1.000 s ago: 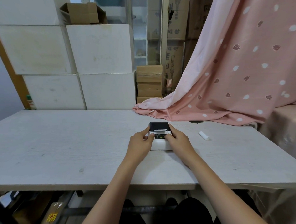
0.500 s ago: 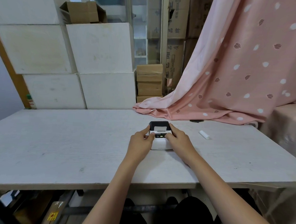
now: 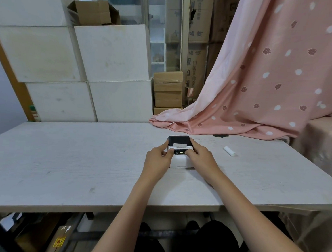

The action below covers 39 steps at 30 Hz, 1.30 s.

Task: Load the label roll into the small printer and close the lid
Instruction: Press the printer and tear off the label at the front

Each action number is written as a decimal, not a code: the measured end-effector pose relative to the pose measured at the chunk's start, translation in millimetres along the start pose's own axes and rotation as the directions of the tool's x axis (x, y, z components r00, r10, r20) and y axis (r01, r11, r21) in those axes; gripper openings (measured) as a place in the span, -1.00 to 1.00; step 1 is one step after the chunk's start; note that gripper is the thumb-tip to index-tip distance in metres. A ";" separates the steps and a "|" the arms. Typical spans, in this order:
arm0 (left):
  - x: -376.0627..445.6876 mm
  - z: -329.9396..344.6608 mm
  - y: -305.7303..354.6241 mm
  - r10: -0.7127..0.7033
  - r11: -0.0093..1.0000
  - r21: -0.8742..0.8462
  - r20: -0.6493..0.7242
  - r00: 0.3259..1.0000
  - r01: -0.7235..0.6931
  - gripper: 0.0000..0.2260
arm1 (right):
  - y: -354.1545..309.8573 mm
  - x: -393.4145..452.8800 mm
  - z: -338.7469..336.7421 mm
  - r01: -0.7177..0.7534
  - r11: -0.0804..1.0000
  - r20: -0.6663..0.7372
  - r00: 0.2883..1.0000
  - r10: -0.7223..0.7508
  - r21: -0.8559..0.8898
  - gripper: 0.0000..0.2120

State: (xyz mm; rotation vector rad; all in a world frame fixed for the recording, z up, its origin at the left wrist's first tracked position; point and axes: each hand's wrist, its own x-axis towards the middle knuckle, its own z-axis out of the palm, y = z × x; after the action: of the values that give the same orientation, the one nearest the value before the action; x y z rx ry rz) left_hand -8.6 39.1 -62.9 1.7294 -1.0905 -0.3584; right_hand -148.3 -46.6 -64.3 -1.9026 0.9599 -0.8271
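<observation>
A small white printer (image 3: 181,160) with a black lid stands in the middle of the white table (image 3: 66,160). A strip of white label paper shows at the slot under the lid, and a green light glows on its front panel. My left hand (image 3: 157,159) grips the printer's left side, thumb on the front panel. My right hand (image 3: 200,158) grips its right side, fingers on the lid's edge. A small white cylinder (image 3: 229,151) lies on the table to the right, apart from both hands.
Pink patterned cloth (image 3: 256,91) drapes onto the table's far right edge. White boxes (image 3: 107,67) and cardboard cartons (image 3: 167,92) are stacked behind the table. A covered surface (image 3: 322,142) stands at the right.
Both hands stay on the printer. My fingers have shifted slightly on the lid and front panel; the printer has not moved.
</observation>
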 end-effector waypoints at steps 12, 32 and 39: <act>-0.8 0.3 1.4 0.003 1.000 0.008 -0.001 1.000 -0.003 -0.59 | 0.4 0.8 0.4 0.000 1.000 0.002 1.000 0.000 -0.012 -0.43; 2.3 1.1 -2.0 0.018 0.999 0.029 -0.002 1.000 -0.018 -0.59 | -8.1 -4.9 -1.7 0.023 0.999 -0.027 0.999 -0.022 0.026 -0.65; 1.1 0.5 -1.7 0.025 0.999 0.031 0.008 1.000 -0.025 -0.58 | -7.8 -5.6 -1.5 0.028 1.000 -0.029 0.999 -0.028 -0.007 -0.60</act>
State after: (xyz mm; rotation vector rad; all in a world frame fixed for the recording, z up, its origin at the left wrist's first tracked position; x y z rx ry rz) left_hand -7.5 38.1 -64.3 1.7415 -1.1276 -0.3348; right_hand -149.8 -39.5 -57.7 -1.9185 0.9565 -0.8713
